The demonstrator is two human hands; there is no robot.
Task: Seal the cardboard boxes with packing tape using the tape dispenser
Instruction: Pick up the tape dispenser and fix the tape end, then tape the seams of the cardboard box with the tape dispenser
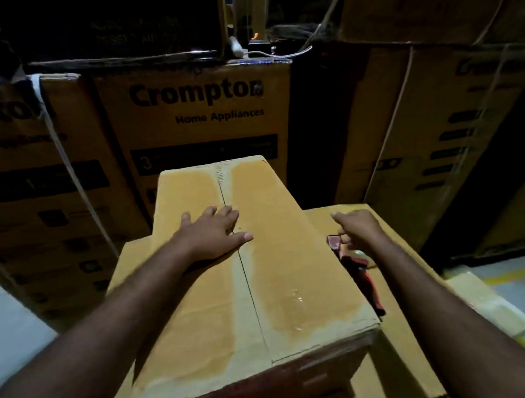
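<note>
A long cardboard box lies in front of me with its two top flaps folded down and a dark seam running lengthwise along the middle. My left hand presses flat on the flaps across the seam, fingers spread. A red tape dispenser lies beside the box's right edge on a lower carton, partly hidden by the box. My right hand hovers just above the dispenser's front end, fingers loosely curled, holding nothing that I can see.
The box sits on a wider flat carton. Tall printed appliance cartons are stacked close behind and to both sides. Grey floor with a yellow line shows at the right, and pale floor at the lower left.
</note>
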